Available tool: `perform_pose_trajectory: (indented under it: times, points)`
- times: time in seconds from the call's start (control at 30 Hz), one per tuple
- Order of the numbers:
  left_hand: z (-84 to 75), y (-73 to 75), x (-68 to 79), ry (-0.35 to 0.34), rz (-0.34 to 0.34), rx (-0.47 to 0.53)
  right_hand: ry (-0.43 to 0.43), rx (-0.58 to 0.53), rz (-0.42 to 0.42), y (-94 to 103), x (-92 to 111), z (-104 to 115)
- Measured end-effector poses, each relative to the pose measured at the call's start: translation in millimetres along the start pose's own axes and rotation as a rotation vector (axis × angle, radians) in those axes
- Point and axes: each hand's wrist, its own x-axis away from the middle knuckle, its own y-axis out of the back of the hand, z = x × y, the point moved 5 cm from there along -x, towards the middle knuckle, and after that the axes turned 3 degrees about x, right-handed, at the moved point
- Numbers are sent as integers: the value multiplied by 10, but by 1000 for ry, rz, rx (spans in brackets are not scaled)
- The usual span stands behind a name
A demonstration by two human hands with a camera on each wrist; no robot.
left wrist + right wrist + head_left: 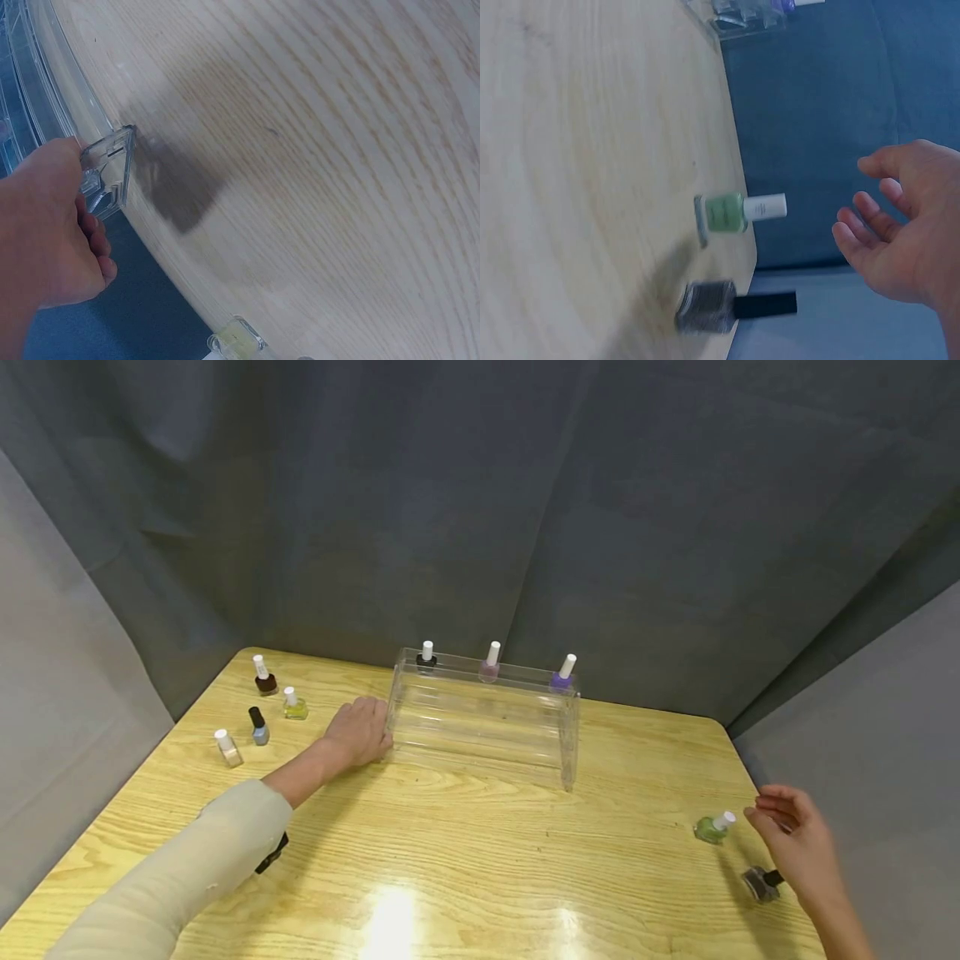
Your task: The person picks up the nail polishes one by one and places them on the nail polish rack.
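Green bottle [707, 832] stands upright at the table's [637, 877] right side, long axis vertical, white cap on top. Lies just left of the right hand [801, 843], apart from its fingertips; right hand much nearer than left. Right grip: fingers loosely bent, thumb apart, nothing held. Dark bottle [761, 884] upright, black cap, near, on the wearer's side of the green one. Clear rack [480, 722] well off left; left hand [358, 732] grips its left end.
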Motion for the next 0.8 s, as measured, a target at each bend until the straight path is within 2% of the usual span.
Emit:
perform_pose_trajectory:
  times: [0.13, 0.23, 0.4, 0.63, 0.8]
  points:
    - [-10, 8, 1, -2, 2, 7, -65, 32, 6, 57, 76, -116]
    - [-15, 13, 7, -1, 11, 11, -120, 74, 46, 64, 116, -200]
    - [-10, 3, 23, 3, 21, 16, -239, 11, 148, 10, 190, -351]
    - [-9, -7, 21, -2, 14, 13, -360, -4, 61, -31, 276, -661]
    - [-3, -19, 9, -2, 17, 13, -425, -1, 89, -73, 330, -847]
